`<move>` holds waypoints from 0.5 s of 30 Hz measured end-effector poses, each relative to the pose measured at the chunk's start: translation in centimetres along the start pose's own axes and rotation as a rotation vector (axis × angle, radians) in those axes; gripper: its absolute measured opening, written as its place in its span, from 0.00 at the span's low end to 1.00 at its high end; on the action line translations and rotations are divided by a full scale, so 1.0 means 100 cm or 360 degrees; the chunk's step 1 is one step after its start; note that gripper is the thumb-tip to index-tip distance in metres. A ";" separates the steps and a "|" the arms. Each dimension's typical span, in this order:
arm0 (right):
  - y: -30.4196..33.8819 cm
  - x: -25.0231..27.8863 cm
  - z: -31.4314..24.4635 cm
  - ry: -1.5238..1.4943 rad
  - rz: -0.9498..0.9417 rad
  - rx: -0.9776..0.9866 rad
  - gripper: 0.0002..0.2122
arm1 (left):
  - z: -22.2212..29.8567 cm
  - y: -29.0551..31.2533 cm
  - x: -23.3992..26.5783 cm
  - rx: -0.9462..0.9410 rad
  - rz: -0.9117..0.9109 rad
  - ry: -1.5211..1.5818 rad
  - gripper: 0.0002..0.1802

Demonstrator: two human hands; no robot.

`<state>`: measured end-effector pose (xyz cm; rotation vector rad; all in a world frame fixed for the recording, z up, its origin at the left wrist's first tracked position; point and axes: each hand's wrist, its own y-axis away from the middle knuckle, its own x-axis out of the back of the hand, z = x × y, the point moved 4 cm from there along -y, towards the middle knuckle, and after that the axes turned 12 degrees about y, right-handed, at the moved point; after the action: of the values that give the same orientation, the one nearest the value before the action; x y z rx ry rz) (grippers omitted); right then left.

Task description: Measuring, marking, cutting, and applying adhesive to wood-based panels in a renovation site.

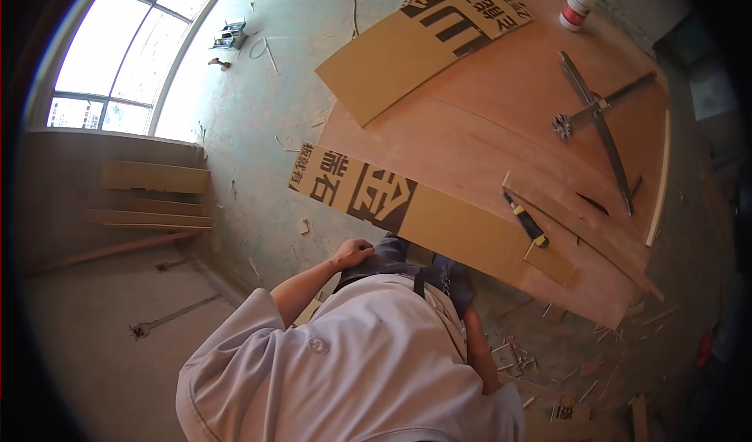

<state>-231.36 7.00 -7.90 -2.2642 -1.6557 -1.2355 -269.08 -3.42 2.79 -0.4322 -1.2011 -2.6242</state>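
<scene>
My left hand (pixel 355 254) rests on my left thigh, over the dark trousers (pixel 380 263). Its fingers look curled in, and nothing shows in them. Along my right side runs the right forearm (pixel 481 354); the hand at its end is hidden at the trousers near my hip. Neither hand touches the reddish wooden board (pixel 439 140) before me. Closest to me on it lies a long brown printed panel strip (pixel 462 226), overhanging the board's left edge. A yellow and black utility knife (pixel 528 221) lies across the strip's right part.
A wider brown panel (pixel 376 70) overhangs the far left edge. Crossed dark metal bars (pixel 597 109) and a white bottle (pixel 579 5) are on the board's right. Offcuts (pixel 513 357) litter the floor at lower right. Planks (pixel 153 177) lean by the left wall; a toolbox (pixel 228 36) stands beyond.
</scene>
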 end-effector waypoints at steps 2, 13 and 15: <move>-0.017 -0.016 -0.002 -0.0270 0.0300 -0.0029 0.15 | -0.009 -0.004 0.014 -0.0017 -0.0028 -0.0003 0.22; -0.049 -0.001 -0.080 -0.0580 0.0318 -0.0419 0.17 | -0.076 -0.038 0.112 -0.0126 0.0012 -0.0106 0.19; -0.058 0.040 -0.134 -0.1778 0.0324 -0.0589 0.17 | -0.067 -0.032 0.115 -0.0214 -0.0003 -0.0094 0.17</move>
<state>-243.24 5.88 1.41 -3.5999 -1.3302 -0.1439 -281.97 -7.41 0.46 -0.5366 -1.0457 -2.7219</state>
